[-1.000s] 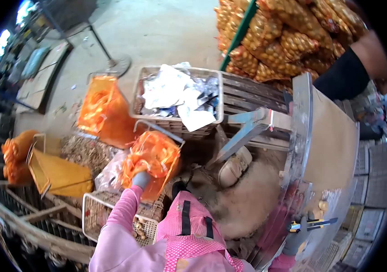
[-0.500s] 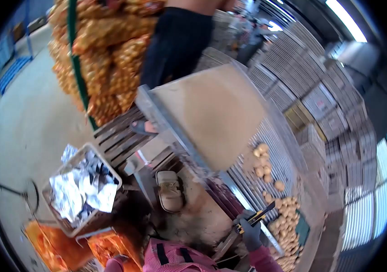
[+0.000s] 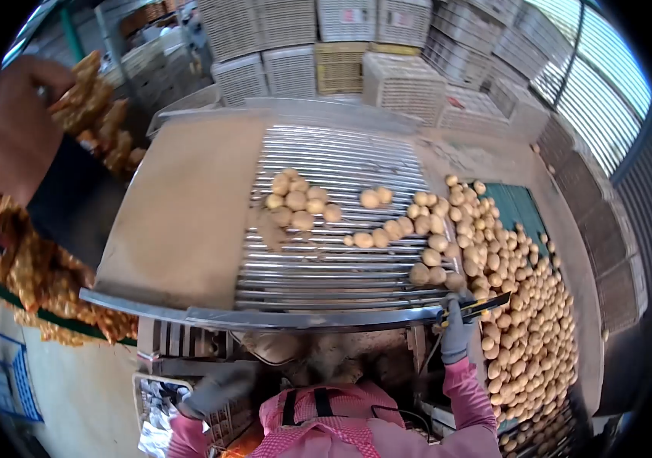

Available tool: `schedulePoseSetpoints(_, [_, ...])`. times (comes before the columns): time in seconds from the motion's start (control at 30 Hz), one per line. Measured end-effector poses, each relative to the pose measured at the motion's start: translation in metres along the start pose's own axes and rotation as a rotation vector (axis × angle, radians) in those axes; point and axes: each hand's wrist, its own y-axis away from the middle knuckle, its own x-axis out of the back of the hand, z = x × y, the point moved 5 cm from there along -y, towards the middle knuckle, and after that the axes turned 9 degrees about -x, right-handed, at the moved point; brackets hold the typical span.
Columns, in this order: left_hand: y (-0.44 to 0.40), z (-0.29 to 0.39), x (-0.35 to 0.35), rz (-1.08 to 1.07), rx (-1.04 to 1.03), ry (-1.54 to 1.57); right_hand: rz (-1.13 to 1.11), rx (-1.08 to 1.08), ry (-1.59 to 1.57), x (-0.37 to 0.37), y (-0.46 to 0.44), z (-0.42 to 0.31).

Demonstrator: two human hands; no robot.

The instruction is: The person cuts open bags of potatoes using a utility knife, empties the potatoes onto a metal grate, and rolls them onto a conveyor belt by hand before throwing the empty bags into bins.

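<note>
My right hand point(image 3: 455, 330), in a grey glove, grips a yellow and black utility knife point(image 3: 487, 305). The knife's dark end points right, over the edge of the potato heap point(image 3: 528, 328). Just beyond this hand runs the metal front rail point(image 3: 303, 318) of a roller table point(image 3: 326, 263). Several loose potatoes point(image 3: 299, 200) lie on its rollers, and more gather at the right end. Low on the left, my gloved left hand point(image 3: 223, 389) is above the crate of crumpled silvery sheets point(image 3: 159, 416). Motion smears its fingers.
A dusty flat board point(image 3: 188, 206) forms the table's left part. At far left a person's bare arm point(image 3: 17, 130) and dark clothing are close to filled net sacks point(image 3: 17, 267). Stacked plastic crates point(image 3: 406, 84) line the back. A green sheet point(image 3: 515, 206) lies beside the heap.
My view has swung right and now faces the roller table squarely. The left hand has come into fuller view at lower left. My right hand still holds the utility knife.
</note>
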Motion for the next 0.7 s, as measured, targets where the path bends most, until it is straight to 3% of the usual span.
schedulePoseSetpoints(0.03, [-0.027,0.047,0.014,0.203,-0.007,0.295,0.061,0.036,0.005,0.019,-0.016,0.004])
schedulePoseSetpoints(0.07, [-0.057,0.065,0.036,0.075,-0.086,0.32,0.117,0.069,0.012,0.036,-0.031,0.006])
schedulePoseSetpoints(0.13, [-0.113,0.104,0.069,0.407,-0.34,0.03,0.19,0.082,0.014,0.065,-0.057,0.01])
schedulePoseSetpoints(0.2, [-0.178,0.103,0.094,0.456,-0.326,-0.111,0.269,0.111,0.037,0.089,-0.082,0.021])
schedulePoseSetpoints(0.27, [-0.239,0.067,0.126,0.555,-0.197,-0.347,0.238,0.009,-0.07,0.1,-0.097,0.027])
schedulePoseSetpoints(0.33, [-0.289,0.023,0.146,0.631,0.077,-0.284,0.225,-0.013,-0.076,0.112,-0.113,0.043])
schedulePoseSetpoints(0.4, [-0.331,0.001,0.136,0.729,-0.004,-0.09,0.242,-0.033,0.014,0.122,-0.123,0.059])
schedulePoseSetpoints(0.47, [-0.384,-0.031,0.138,0.633,-0.141,-0.387,0.136,-0.012,0.074,0.113,-0.12,0.049])
schedulePoseSetpoints(0.53, [-0.413,0.022,0.082,0.585,0.133,-1.293,0.058,-0.13,0.131,0.111,-0.117,0.048])
schedulePoseSetpoints(0.6, [-0.434,0.037,0.067,0.705,0.147,-1.054,0.06,0.009,0.08,0.094,-0.119,0.036])
schedulePoseSetpoints(0.63, [-0.445,0.041,0.059,0.705,0.018,-1.009,-0.001,0.033,0.115,0.091,-0.12,0.032])
schedulePoseSetpoints(0.7, [-0.469,0.03,0.031,0.519,-0.179,-0.824,-0.067,0.044,0.164,0.095,-0.122,0.031])
